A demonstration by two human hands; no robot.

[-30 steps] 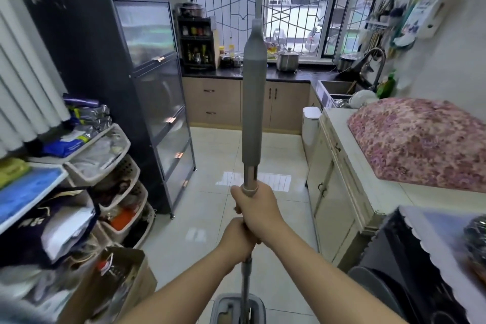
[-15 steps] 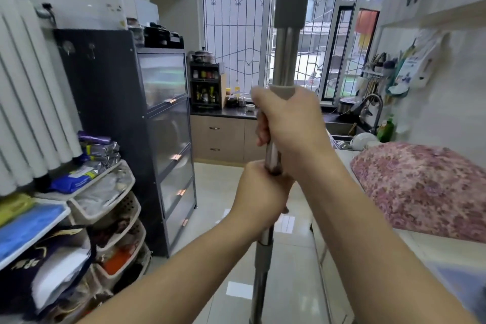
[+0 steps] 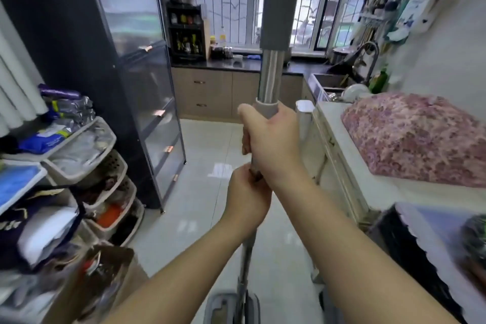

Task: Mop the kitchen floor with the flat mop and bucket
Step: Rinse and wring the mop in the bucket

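Both hands grip the flat mop's handle (image 3: 271,71), which stands near upright in front of the person. The right hand (image 3: 273,144) is the upper one, fingers (image 3: 246,137) wrapped and pressed together around the shaft just below a grey collar. The left hand (image 3: 248,201) sits directly beneath and touches it, fingers likewise curled shut round the pole. Above the hands the shaft is bare metal, then a grey sleeve that runs out of the top of the frame.

The lower shaft drops between the forearms into a grey slotted bucket (image 3: 223,308) at the bottom edge of the view. The mop head itself is hidden inside or behind that slot, so its condition cannot be told.

Judgement: the step in hand is the rinse or wring stroke in the bucket, not floor mopping proper. The tiled floor (image 3: 200,166) ahead shows glare, but whether it is wet cannot be told.

The next move likely calls for a straight vertical stroke, keeping the pole in line with the slot so the head does not jam, then lifting clear and laying the head flat on the tiles. Clearance is tight: a basket rack (image 3: 86,166) stands to the left and white cabinets (image 3: 339,166) under the counter (image 3: 389,192) to the right, with a cardboard box (image 3: 102,279) just beside the bucket.
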